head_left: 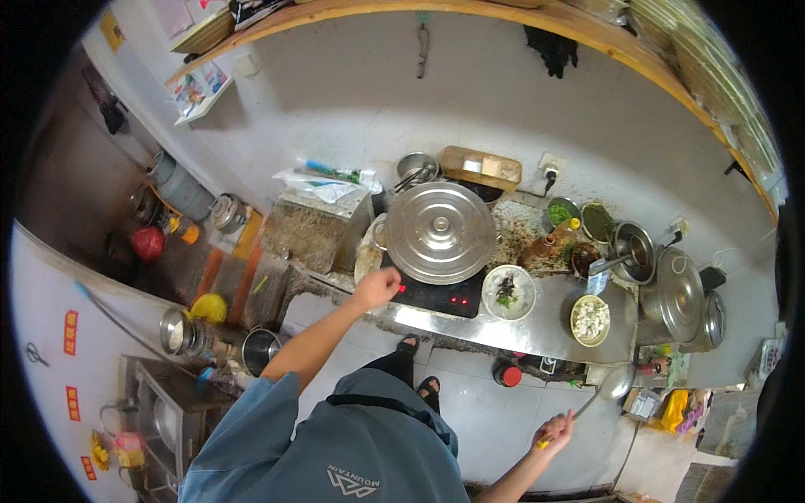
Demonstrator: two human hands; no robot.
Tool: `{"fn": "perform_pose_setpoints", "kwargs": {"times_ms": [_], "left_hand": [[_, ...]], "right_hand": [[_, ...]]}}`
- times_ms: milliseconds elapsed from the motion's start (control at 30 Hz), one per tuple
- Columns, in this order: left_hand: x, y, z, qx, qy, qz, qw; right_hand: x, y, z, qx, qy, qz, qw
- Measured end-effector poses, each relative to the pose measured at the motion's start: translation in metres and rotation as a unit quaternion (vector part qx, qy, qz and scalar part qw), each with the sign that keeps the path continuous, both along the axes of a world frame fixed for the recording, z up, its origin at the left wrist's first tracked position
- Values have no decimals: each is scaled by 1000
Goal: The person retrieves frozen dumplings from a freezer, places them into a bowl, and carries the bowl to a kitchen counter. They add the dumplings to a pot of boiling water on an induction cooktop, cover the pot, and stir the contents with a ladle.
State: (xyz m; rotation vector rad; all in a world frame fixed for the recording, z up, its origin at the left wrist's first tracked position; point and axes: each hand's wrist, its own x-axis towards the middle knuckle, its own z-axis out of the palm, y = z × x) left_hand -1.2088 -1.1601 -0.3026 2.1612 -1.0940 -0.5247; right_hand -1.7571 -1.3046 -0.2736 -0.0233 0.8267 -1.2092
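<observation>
My left hand (377,288), its fingers curled, is at the front left edge of a black induction cooker (434,297) with red lights showing. Whether a fingertip touches its panel cannot be made out. On the cooker stands a large metal pot with its domed lid (441,229) on. My right hand (555,431) grips the yellow handle of a large metal ladle (616,382), held out over the floor to the right. Between the two hands, on the counter, are a bowl with dark and green bits (509,293) and a yellowish bowl of white pieces (590,320).
Behind the pot are a small metal pot (417,167) and a brown tray (481,166). A bottle with a yellow cap (556,237), a bowl of chopped greens (562,212) and a lidded steel pot (680,295) stand right. A metal box (317,229) is left. A wooden shelf (471,11) runs above.
</observation>
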Motion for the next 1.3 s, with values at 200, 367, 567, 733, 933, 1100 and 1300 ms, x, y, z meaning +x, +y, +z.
{"fn": "perform_pose_setpoints", "kwargs": {"times_ms": [200, 367, 567, 733, 933, 1100, 1300], "left_hand": [[51, -134, 60, 75, -224, -57, 970], [63, -193, 64, 209, -280, -182, 919], [85, -202, 49, 151, -278, -224, 922], [137, -163, 101, 131, -226, -206, 943], [299, -14, 135, 64, -134, -99, 984], [363, 93, 54, 166, -127, -16, 978], [374, 139, -47, 278, -165, -14, 946]], "right_hand": [[-25, 83, -10, 15, 43, -55, 997], [-12, 142, -11, -1, 63, -71, 995], [87, 168, 7, 12, 91, -12, 996], [200, 149, 57, 3, 193, 102, 976], [312, 65, 92, -131, 464, 347, 804], [392, -16, 86, -340, 776, 326, 419], [379, -9, 60, -323, 799, 374, 343]]}}
